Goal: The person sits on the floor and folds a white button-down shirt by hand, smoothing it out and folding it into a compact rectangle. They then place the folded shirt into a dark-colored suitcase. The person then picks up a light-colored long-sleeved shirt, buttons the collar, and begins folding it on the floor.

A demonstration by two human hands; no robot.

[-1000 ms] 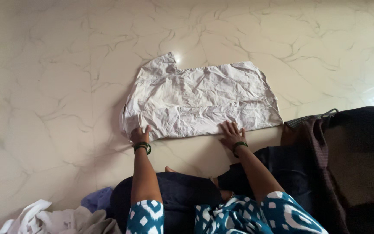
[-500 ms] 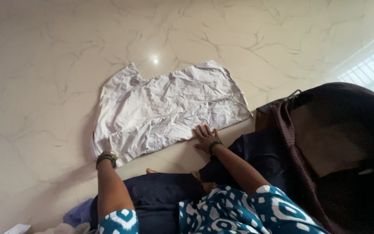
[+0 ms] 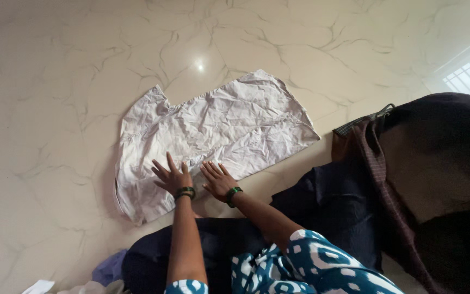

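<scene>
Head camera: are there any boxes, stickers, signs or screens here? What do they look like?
None show: no package, label, sign or screen.
Only a crumpled white cloth lies flat on the marble floor, under both flat hands: left hand, right hand.
Dark clothes sit to the right.

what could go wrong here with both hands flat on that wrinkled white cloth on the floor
1. Both the left hand and right hand press near one edge of the white cloth, so smoothing outward may just push the creases along or bunch the far side.
2. The marble floor looks glossy, so the cloth could slide instead of flattening.
3. The dark fabric lies close and could catch its corner.
</scene>
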